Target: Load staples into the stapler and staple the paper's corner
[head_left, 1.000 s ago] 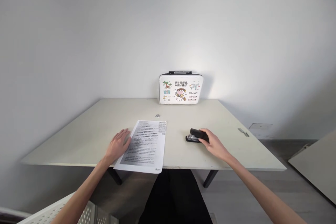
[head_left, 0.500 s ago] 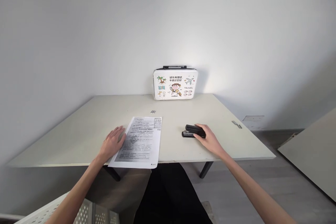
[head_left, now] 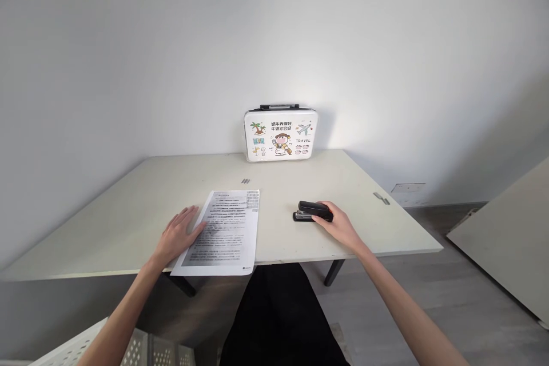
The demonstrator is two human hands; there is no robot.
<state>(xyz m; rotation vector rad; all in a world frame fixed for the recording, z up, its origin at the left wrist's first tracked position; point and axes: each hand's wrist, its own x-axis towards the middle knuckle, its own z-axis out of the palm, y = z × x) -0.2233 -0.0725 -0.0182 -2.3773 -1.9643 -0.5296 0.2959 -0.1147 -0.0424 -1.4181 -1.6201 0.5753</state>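
Printed paper [head_left: 223, 234] lies on the table, its lower edge reaching over the table's front edge. At its left side rests my left hand [head_left: 178, 235], palm down with the fingers spread, the thumb touching the sheet. A black stapler [head_left: 311, 209] sits to the right of the paper. My right hand [head_left: 341, 226] is wrapped round its back end, thumb on the near side. The stapler's jaws point left and stand a little apart. Small bars of staples [head_left: 245, 181] lie just beyond the paper.
A white carry case [head_left: 281, 137] with cartoon pictures stands upright against the wall at the back of the table [head_left: 180, 183]. More staple strips [head_left: 381, 198] lie near the right edge. White perforated baskets [head_left: 137, 349] are below at the left.
The view has shifted slightly, so everything sits a bit further left. The left thumb reaches a little more onto the paper. The right hand keeps its grip on the stapler.
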